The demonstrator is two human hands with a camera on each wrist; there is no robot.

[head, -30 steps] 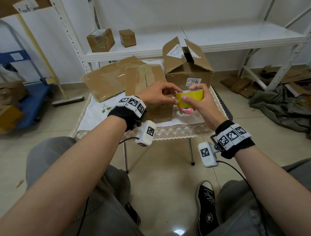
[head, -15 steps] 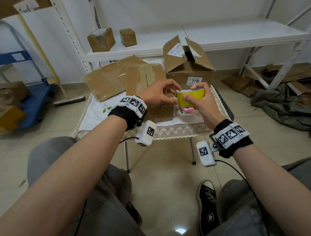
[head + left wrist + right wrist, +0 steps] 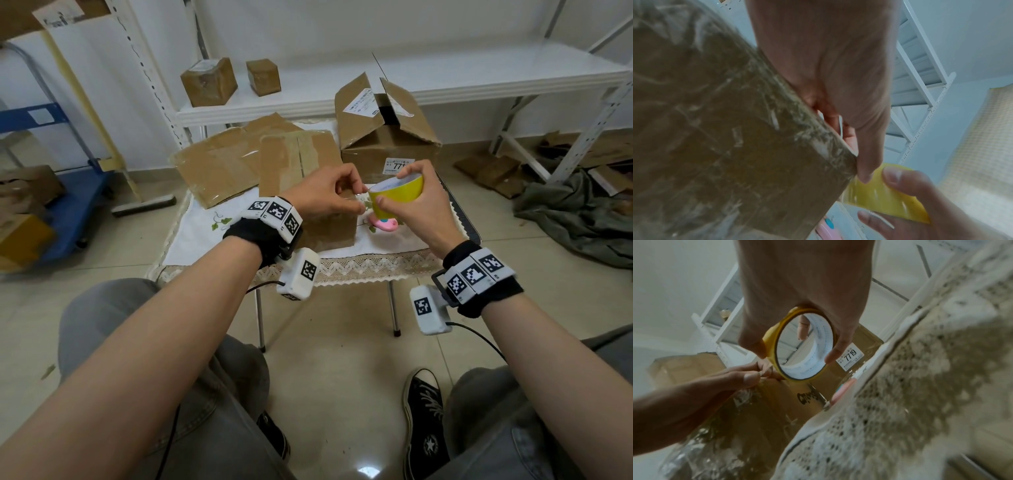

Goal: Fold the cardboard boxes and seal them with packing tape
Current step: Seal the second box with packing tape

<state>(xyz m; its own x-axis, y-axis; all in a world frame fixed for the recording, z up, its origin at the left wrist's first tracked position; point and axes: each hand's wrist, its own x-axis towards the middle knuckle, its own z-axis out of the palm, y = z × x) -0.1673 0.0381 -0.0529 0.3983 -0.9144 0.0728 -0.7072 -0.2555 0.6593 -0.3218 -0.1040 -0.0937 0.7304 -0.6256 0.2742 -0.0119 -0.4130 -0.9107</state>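
While the right hand (image 3: 416, 209) grips the yellow tape roll (image 3: 397, 197) with the thumb on the outer face and a finger hooked through its white core, the left hand (image 3: 325, 195) pinches the loose tape end at the roll's near edge between thumb and forefinger. Both are raised above the desk (image 3: 342, 267), which is covered by a white lace-edged cloth (image 3: 191, 236). Directly below the left hand stands a closed cardboard box (image 3: 318, 226), its top streaked with old tape. Just beside it, under the roll, lies a small pink object (image 3: 385, 224) that I cannot identify. Behind, a larger box (image 3: 387, 137) stands with its flaps open and a label reading 7719, and flattened cardboard (image 3: 219, 164) lies to its left. On the white shelf (image 3: 445, 78) further back sit two small sealed boxes (image 3: 209, 80).
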